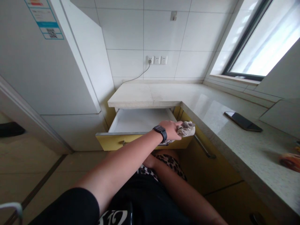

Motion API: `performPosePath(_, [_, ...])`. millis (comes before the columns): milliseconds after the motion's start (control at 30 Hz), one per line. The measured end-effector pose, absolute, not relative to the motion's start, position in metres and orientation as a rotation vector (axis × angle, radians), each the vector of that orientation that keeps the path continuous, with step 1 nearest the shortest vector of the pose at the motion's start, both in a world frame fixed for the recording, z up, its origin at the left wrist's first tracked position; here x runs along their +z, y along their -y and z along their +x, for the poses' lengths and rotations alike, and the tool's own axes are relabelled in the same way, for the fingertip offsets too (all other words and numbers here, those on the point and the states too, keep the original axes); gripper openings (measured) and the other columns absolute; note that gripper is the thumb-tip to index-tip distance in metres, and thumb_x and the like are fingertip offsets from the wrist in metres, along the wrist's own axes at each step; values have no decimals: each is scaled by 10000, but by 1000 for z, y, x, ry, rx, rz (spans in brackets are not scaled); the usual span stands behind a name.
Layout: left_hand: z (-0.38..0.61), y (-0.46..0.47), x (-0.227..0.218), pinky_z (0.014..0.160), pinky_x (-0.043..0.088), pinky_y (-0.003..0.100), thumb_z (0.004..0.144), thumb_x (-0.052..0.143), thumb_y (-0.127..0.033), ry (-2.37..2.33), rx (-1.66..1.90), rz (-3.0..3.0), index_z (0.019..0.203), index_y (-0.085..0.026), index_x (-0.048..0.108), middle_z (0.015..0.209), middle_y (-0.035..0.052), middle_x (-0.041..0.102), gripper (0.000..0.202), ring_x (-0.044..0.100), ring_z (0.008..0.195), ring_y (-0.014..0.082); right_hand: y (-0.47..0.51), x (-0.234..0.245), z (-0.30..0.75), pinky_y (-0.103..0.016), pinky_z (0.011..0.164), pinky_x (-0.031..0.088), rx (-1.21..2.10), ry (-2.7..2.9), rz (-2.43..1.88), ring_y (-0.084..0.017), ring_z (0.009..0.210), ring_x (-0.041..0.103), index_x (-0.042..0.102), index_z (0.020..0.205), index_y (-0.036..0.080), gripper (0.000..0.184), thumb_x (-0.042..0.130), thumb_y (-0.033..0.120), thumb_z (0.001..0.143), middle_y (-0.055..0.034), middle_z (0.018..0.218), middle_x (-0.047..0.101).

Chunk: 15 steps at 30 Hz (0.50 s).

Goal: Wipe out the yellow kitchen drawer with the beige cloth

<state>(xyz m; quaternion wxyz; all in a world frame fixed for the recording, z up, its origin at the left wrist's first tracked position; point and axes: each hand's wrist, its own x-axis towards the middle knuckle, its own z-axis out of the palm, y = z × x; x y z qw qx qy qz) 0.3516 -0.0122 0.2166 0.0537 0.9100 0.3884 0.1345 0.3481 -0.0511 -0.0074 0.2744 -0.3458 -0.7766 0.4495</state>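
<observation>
My left hand [171, 129], with a dark watch on its wrist, grips a crumpled greyish cloth [187, 129]. It presses the cloth at the right end of the yellow drawer front [110, 142]. Behind that front, the pulled-out drawer [138, 120] shows a bare white inside. My left forearm crosses over part of the front and its metal handle [164, 144]. Low by my lap, my right hand [149, 161] lies beneath the left forearm, its fingers hidden.
A pale stone countertop [199, 97] runs above the drawer and along the right, with a sharp inner corner. On it lie a dark phone [243, 121] and a blurred orange-red item [290, 161]. A bar handle [204, 147] juts from the right cabinet; a white fridge-like unit [56, 68] stands left.
</observation>
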Motion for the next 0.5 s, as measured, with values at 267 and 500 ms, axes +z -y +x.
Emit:
performPosePath(267, [326, 23, 201, 648, 471, 317, 801, 636, -531, -1183, 668, 2802, 1240, -311, 594, 993, 31, 725, 493, 698, 879, 245, 50, -10, 352, -454, 1080, 438, 1218, 2016, -892, -297, 1194, 601, 687, 1233, 195, 354, 565, 312, 922, -87, 1234, 690])
performPosePath(500, [247, 34, 190, 737, 506, 296, 790, 690, -464, -1254, 852, 2724, 1217, -301, 592, 1048, -10, 728, 467, 695, 940, 217, 43, -27, 352, -414, 953, 493, 1138, 1909, -1060, -263, 1007, 636, 633, 1168, 144, 347, 537, 197, 839, -103, 1091, 689])
